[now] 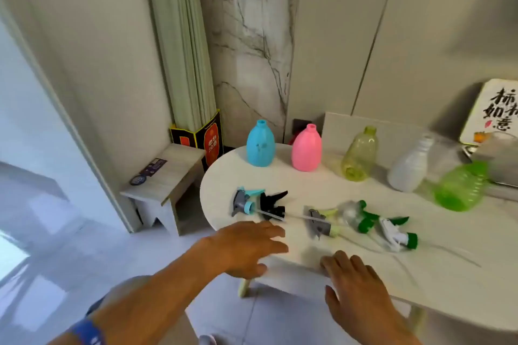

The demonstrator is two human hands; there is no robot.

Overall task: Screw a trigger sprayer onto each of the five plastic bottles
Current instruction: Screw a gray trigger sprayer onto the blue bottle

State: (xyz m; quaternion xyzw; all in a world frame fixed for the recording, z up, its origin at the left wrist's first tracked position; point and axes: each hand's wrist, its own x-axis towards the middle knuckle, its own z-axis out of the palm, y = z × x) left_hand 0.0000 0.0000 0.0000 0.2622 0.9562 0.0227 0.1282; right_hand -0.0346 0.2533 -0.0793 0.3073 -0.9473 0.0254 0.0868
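Five capless bottles are lined up along the far side of the white bench (364, 269), from eleven o'clock round to two o'clock: a blue bottle (260, 148), a pink bottle (306, 148), a clear yellow bottle (360, 154), a white bottle (411, 167) and a green ribbed bottle (462, 187), which is seen tilted at the right end. All five necks are open.

Nearer the front edge, the trigger sprayers are laid flat in a loose row. At ten o'clock a grey-and-blue sprayer (244, 202) is seen touching a black sprayer (273, 202). Toward the centre a grey-and-yellow sprayer (321, 221) is found, then a clear-and-green sprayer (361, 216), and at three o'clock a white-and-green sprayer (398, 236). Their thin dip tubes are trailed across the bench top.

At six o'clock both hands are held over the bench's front edge. The left hand (246, 246) is spread flat with fingers extended, nothing gripped, just short of the black sprayer. The right hand (356, 286) is likewise held with relaxed, straight fingers and nothing in it.

A small wooden stool (165, 179) is stood on the floor at nine o'clock.
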